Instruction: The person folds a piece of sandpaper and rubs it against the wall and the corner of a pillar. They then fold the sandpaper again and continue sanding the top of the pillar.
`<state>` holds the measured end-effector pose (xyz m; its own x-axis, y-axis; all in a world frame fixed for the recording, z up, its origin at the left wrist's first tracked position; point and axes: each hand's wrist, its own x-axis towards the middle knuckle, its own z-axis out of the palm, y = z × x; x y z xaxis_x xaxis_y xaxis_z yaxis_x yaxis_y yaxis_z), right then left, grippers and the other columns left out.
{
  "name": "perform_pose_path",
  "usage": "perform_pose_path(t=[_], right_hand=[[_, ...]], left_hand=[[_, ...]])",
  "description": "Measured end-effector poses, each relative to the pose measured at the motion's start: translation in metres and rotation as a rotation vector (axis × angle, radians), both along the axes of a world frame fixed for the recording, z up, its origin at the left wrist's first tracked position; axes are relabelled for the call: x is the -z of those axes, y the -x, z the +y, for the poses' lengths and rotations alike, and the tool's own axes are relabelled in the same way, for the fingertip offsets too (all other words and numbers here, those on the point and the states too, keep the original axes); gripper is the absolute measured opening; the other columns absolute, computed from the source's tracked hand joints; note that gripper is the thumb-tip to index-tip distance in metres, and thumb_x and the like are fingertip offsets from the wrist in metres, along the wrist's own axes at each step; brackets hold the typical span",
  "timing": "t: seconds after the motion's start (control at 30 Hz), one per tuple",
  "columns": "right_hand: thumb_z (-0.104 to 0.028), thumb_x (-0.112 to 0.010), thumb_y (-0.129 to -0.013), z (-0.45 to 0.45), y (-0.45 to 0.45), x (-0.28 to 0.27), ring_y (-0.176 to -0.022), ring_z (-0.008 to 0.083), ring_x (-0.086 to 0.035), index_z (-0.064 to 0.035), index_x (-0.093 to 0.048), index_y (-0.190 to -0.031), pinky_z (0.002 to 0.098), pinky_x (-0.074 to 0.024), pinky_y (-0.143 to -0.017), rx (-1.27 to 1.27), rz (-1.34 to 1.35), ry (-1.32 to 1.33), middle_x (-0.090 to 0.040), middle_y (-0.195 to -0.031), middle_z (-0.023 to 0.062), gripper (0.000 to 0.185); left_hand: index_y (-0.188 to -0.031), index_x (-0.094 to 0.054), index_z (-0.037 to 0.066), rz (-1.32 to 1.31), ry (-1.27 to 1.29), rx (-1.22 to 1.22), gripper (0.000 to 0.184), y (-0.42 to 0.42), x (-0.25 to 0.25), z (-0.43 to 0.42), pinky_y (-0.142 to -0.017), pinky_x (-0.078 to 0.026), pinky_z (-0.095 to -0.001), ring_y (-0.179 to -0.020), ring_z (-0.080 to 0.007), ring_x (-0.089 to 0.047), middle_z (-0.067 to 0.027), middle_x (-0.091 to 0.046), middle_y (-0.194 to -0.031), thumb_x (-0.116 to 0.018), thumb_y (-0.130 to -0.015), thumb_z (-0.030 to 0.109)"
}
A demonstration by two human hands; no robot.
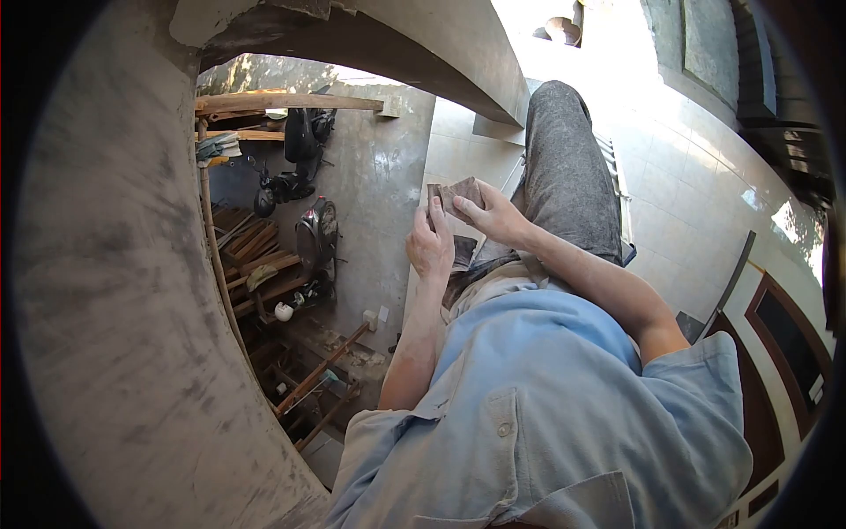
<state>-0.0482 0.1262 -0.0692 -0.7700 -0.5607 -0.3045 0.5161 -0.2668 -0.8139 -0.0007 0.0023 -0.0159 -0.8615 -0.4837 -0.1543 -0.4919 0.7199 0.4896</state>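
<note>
In front of my lap, both hands hold a small grey-brown folded sheet that looks like sandpaper (462,187). My left hand (430,242) pinches its left end, with the thumb up against it. On the other side, my right hand (490,215) has its fingers closed over the larger flap. Pale dust covers the skin of both hands. My bent leg in dark grey trousers (573,167) lies just beyond the right hand.
A smudged plaster wall (115,264) curves along the left, with a concrete beam (441,53) overhead. Far below are motorcycles (315,234), stacked timber (256,247) and a wooden bar (291,102). A metal frame (624,194) shows beside my leg, above pale floor tiles (674,167).
</note>
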Motion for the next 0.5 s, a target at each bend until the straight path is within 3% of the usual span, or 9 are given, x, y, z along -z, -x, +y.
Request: perform_pose_path(t=[0.13, 0.27, 0.37, 0.5], right_hand=[[-0.018, -0.052, -0.099, 0.004, 0.001, 0.003, -0.093, 0.0133, -0.055, 0.0027, -0.055, -0.113, 0.0309, -0.0456, -0.085, -0.039, 0.011, -0.042, -0.062, -0.101, 0.0086, 0.025], [-0.019, -0.052, -0.099, 0.008, 0.005, -0.011, -0.094, 0.0135, -0.055, 0.0027, -0.055, -0.113, 0.0319, -0.0455, -0.086, -0.054, 0.026, -0.083, -0.062, -0.102, 0.0091, 0.026], [-0.019, -0.052, -0.099, 0.005, -0.001, 0.003, -0.095, 0.0137, -0.055, 0.0027, -0.055, -0.114, 0.0325, -0.0454, -0.087, -0.019, 0.028, -0.024, -0.062, -0.104, 0.0095, 0.027], [-0.019, -0.052, -0.099, 0.006, 0.001, 0.000, -0.097, 0.0146, -0.055, 0.0024, -0.055, -0.114, 0.0326, -0.0451, -0.089, 0.003, 0.059, -0.040, -0.062, -0.105, 0.0106, 0.026]], left_hand=[[-0.085, -0.060, 0.002, -0.039, 0.094, 0.150, 0.037, -0.004, -0.004, 0.005, -0.058, -0.045, -0.0461, -0.067, -0.0389, -0.064, -0.0201, -0.064, -0.070, -0.049, -0.100, 0.034], [-0.085, -0.060, 0.008, 0.073, 0.054, -0.022, 0.034, 0.010, -0.005, -0.005, -0.059, -0.049, -0.0518, -0.069, -0.0423, -0.065, -0.0201, -0.066, -0.068, -0.051, -0.099, 0.038], [-0.086, -0.062, 0.008, 0.016, 0.109, 0.139, 0.035, 0.000, -0.005, 0.004, -0.059, -0.049, -0.0515, -0.069, -0.0425, -0.065, -0.0206, -0.066, -0.068, -0.051, -0.099, 0.039], [-0.074, -0.060, 0.003, 0.066, 0.083, -0.039, 0.043, 0.012, -0.008, -0.002, -0.056, -0.043, -0.0455, -0.060, -0.0372, -0.061, -0.0188, -0.061, -0.064, -0.052, -0.098, 0.037]])
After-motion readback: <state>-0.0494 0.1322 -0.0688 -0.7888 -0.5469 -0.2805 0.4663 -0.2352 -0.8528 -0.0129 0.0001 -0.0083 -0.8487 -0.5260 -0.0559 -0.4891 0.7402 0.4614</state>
